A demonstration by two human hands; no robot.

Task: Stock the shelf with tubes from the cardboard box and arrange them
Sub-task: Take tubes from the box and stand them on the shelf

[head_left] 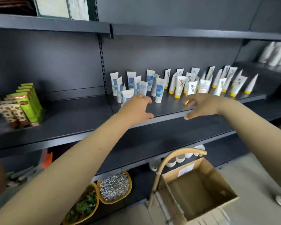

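White plastic tubes upright on dark metal shelf just behind both hands, left hand splayed, right hand grip indeterminate, bare front edge between them.

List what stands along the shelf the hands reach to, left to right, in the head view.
Green and brown-patterned tubes → bare stretch of shelf → white tubes with blue labels → white tubes with yellow caps.
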